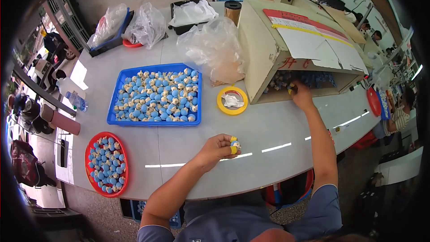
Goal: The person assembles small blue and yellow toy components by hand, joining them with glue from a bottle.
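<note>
Head view: a grey table point(268, 130) is seen from above, with both forearms entering from the lower edge.

The left hand point(217, 149) is held just above the near part of the table, in front of the body. Its fingers are curled closed round a small blue-and-cream part point(234, 144), which is pinched at the fingertips; yellow finger guards are worn there. The long axis of the part cannot be told at this size.

The right hand point(301, 95) is extended well away from the body, up and to the right, into the open mouth of a tipped cardboard box point(268, 49). More of the same blue parts point(313, 79) lie inside the box, directly at the fingertips. The hand appears partly closed on something small; whether a part is actually gripped cannot be told.

The right hand is therefore the nearer one to the box stock, which lies straight ahead of it. The left hand is the nearer one to the blue tray point(154, 121) of parts, which lies up and to its left, and to the red tray point(123, 161) at the left table edge. A yellow tape roll point(232, 101) lies between the blue tray and the box.
</note>
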Demonstrator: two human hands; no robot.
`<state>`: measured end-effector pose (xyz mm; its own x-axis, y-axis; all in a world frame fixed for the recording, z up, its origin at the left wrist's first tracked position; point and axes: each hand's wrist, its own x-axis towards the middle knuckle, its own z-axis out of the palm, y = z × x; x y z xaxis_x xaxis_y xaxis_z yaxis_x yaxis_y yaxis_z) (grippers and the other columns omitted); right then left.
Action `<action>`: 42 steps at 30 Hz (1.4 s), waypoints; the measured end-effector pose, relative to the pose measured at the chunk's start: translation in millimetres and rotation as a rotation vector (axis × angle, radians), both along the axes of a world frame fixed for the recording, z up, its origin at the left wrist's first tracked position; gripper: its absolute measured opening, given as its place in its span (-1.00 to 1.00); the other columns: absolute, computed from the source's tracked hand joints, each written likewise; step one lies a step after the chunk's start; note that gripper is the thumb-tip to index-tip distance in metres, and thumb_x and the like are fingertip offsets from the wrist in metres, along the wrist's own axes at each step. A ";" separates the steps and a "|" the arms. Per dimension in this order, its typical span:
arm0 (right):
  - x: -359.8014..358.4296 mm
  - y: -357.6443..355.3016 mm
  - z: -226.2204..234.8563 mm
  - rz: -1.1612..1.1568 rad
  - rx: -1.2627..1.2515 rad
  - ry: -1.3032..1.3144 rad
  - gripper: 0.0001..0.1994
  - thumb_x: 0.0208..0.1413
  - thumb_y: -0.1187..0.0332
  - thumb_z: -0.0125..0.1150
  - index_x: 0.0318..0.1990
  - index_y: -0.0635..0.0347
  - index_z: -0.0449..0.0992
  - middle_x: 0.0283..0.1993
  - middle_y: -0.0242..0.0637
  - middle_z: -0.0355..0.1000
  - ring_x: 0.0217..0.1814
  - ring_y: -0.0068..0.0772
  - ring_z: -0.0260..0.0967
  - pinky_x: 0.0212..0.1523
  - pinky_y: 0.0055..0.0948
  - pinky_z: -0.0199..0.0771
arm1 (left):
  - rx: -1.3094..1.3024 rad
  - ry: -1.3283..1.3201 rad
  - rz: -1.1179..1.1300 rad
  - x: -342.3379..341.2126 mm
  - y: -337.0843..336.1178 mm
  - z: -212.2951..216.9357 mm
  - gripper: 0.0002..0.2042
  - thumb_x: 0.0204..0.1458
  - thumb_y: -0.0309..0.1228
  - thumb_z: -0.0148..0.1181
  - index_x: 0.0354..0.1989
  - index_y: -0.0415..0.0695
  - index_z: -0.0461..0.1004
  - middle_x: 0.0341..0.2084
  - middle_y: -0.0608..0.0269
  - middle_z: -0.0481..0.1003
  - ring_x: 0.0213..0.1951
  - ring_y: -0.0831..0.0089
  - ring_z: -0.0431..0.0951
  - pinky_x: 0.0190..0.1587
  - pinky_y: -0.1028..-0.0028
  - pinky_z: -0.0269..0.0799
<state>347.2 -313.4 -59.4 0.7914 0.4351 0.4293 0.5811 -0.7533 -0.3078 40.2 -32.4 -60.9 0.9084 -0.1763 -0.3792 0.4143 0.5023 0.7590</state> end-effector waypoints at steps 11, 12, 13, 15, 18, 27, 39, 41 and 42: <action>-118.9 50.1 28.1 0.344 0.499 0.293 -0.74 -0.16 0.60 0.25 -0.23 0.24 0.47 -0.30 -0.26 0.45 -0.31 -0.45 0.38 -0.29 -0.52 0.33 | -0.045 -0.003 0.053 1.0 -4.1 -3.6 -0.69 0.06 -0.56 0.19 -0.02 -0.32 0.33 -0.17 0.09 0.48 -0.12 0.31 0.56 0.03 0.42 0.48; -142.9 63.6 32.8 0.456 0.538 0.356 -0.75 -0.16 0.61 0.25 -0.24 0.24 0.47 -0.28 -0.26 0.44 -0.31 -0.44 0.37 -0.29 -0.53 0.33 | -0.031 0.000 0.073 0.0 -4.4 -0.7 -0.68 0.07 -0.56 0.18 -0.01 -0.33 0.32 -0.17 0.09 0.48 -0.11 0.31 0.55 0.04 0.42 0.48; -165.5 78.3 42.6 0.557 0.482 0.376 -0.74 -0.16 0.61 0.25 -0.23 0.25 0.46 -0.25 -0.24 0.43 -0.30 -0.41 0.38 -0.29 -0.50 0.36 | -0.018 0.002 0.093 -1.2 -3.9 0.6 -0.68 0.07 -0.56 0.18 -0.01 -0.35 0.31 -0.17 0.09 0.48 -0.11 0.31 0.55 0.05 0.42 0.47; -194.6 97.3 46.1 0.656 0.421 0.394 -0.73 -0.16 0.61 0.25 -0.23 0.25 0.45 -0.22 -0.23 0.42 -0.29 -0.38 0.39 -0.28 -0.48 0.39 | -0.053 -0.017 0.113 -1.0 -4.5 1.2 -0.66 0.05 -0.58 0.18 0.00 -0.35 0.30 -0.16 0.08 0.48 -0.10 0.31 0.55 0.05 0.43 0.47; -210.3 108.1 34.4 0.706 0.380 0.445 -0.71 -0.17 0.61 0.25 -0.21 0.26 0.43 -0.19 -0.20 0.42 -0.28 -0.32 0.41 -0.27 -0.44 0.45 | -0.051 -0.059 0.123 -0.3 -4.2 -1.2 -0.65 0.04 -0.61 0.14 0.02 -0.36 0.29 -0.13 0.06 0.45 -0.08 0.31 0.53 0.06 0.44 0.46; -207.6 107.5 19.2 0.656 0.416 0.492 -0.70 -0.18 0.68 0.23 -0.21 0.29 0.43 -0.17 -0.21 0.42 -0.29 -0.33 0.42 -0.26 -0.47 0.48 | -0.257 0.002 0.186 -0.3 -4.2 -4.9 -0.73 0.11 -0.62 -0.08 0.01 -0.34 0.26 -0.06 0.08 0.36 -0.01 0.29 0.48 0.11 0.41 0.43; -206.2 102.8 30.8 0.649 0.367 0.423 -0.69 -0.21 0.68 0.23 -0.23 0.27 0.44 -0.16 -0.16 0.43 -0.18 -0.25 0.46 -0.18 -0.39 0.50 | -0.290 -0.030 0.177 0.2 -7.5 -2.3 -0.73 0.19 -0.53 -0.03 0.04 -0.32 0.26 -0.05 0.09 0.38 -0.02 0.30 0.49 0.09 0.44 0.45; -205.4 101.3 30.6 0.693 0.338 0.370 -0.67 -0.25 0.69 0.22 -0.23 0.26 0.43 -0.17 -0.16 0.43 -0.17 -0.16 0.44 -0.16 -0.33 0.49 | -0.294 -0.043 0.168 -0.3 -8.3 -5.7 -0.73 0.19 -0.52 -0.02 0.05 -0.33 0.27 -0.06 0.10 0.39 -0.02 0.32 0.49 0.08 0.44 0.46; -206.1 102.9 32.7 0.696 0.334 0.373 -0.67 -0.25 0.69 0.22 -0.23 0.26 0.43 -0.17 -0.16 0.43 -0.17 -0.16 0.44 -0.16 -0.33 0.49 | -0.277 -0.048 0.163 -0.6 -8.2 -5.3 -0.73 0.19 -0.52 -0.02 0.04 -0.32 0.28 -0.06 0.12 0.40 -0.03 0.34 0.49 0.07 0.44 0.46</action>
<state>141.1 -210.5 -26.7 0.5058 0.7714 0.3861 0.6945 -0.0986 -0.7127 39.6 -40.6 -66.3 0.9487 -0.1178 -0.2934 0.2788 0.7495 0.6005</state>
